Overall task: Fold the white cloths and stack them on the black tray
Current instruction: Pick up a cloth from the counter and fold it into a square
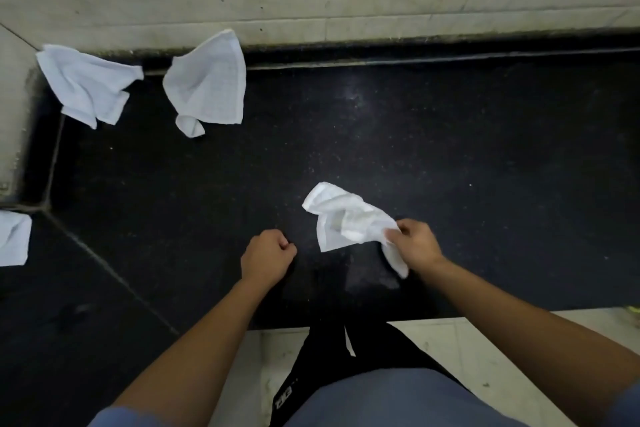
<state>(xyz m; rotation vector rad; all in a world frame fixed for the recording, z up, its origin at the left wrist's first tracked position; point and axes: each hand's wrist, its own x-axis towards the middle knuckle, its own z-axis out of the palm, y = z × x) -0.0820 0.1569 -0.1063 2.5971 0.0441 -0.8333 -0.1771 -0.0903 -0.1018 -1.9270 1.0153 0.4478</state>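
Surveying black speckled stone counter (pixel 450 132): no separate black tray discernible.
Three unfolded white woven cloths (pixel 207 80) lie toward the left, awaiting turn; crumpled white cloth (pixel 346 218) hangs pinched in right hand (pixel 415 246), apparently for shaking open; left hand (pixel 268 253) is fisted, empty.

Black counter (pixel 450 149) — crumpled corner cloth (pixel 86 83); broader cloth (pixel 211 80) beside it; left-edge cloth (pixel 12 237).

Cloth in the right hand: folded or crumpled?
Crumpled, not folded. The cloth is bunched and wrinkled, its edges uneven, pinched at one end by the right hand.
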